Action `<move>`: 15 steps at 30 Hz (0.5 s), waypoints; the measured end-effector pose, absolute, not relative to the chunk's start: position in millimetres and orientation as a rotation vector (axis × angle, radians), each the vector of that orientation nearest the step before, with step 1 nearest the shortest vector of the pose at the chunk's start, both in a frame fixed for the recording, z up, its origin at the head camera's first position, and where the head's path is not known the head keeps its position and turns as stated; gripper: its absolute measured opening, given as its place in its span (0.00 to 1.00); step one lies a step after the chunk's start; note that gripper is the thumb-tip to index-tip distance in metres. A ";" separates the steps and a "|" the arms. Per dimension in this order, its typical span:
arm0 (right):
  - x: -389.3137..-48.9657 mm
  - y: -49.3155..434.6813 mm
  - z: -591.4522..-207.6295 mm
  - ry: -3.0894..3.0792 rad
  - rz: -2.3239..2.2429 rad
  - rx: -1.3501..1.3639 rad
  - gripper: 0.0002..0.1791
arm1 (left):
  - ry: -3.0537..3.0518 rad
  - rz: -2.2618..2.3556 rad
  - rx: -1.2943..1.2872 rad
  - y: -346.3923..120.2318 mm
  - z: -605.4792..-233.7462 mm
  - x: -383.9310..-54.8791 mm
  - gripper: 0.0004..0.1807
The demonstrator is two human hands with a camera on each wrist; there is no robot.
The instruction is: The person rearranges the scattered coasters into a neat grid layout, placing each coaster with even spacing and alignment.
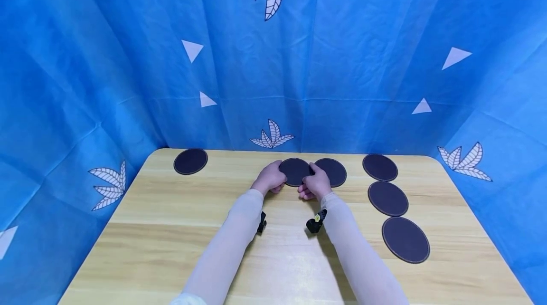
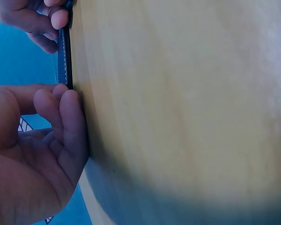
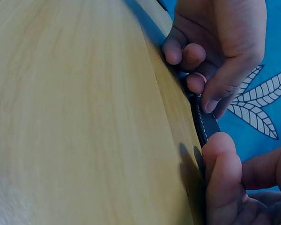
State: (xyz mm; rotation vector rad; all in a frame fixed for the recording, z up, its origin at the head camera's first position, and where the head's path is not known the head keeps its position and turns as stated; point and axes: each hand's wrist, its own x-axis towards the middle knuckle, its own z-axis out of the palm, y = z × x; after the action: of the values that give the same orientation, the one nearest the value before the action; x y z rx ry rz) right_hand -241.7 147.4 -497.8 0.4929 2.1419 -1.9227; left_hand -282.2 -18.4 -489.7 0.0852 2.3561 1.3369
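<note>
A dark round coaster (image 1: 294,172) with a stitched rim lies near the far edge of the table, between my two hands. My left hand (image 1: 271,176) pinches its left side; in the right wrist view that hand's thumb (image 3: 215,91) rests on the top face by the rim. On the right side, my right hand (image 1: 317,182) pinches the same coaster with curled fingers (image 3: 222,164). The coaster's pale-stitched edge (image 2: 63,56) shows between the hands in the left wrist view. A second dark coaster (image 1: 334,172) lies right beside it, partly covered by my right hand.
Three more dark coasters stand in a column on the right: the far one (image 1: 380,167), the middle one (image 1: 388,198) and the near one (image 1: 405,239). Another coaster (image 1: 190,161) lies at the far left corner. Blue patterned cloth (image 1: 342,81) surrounds the wooden table (image 1: 171,238).
</note>
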 end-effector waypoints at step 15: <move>-240.9 142.3 -498.4 2.189 -1.937 0.483 0.39 | 2.322 1.450 0.156 -23.4 -492.3 -278.8 0.36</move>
State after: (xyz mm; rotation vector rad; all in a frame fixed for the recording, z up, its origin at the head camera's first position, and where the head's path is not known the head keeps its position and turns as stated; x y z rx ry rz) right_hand -240.9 142.3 -498.4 0.4835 2.1890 -1.9366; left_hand -278.8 -23.4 -492.3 0.1560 2.3223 1.4499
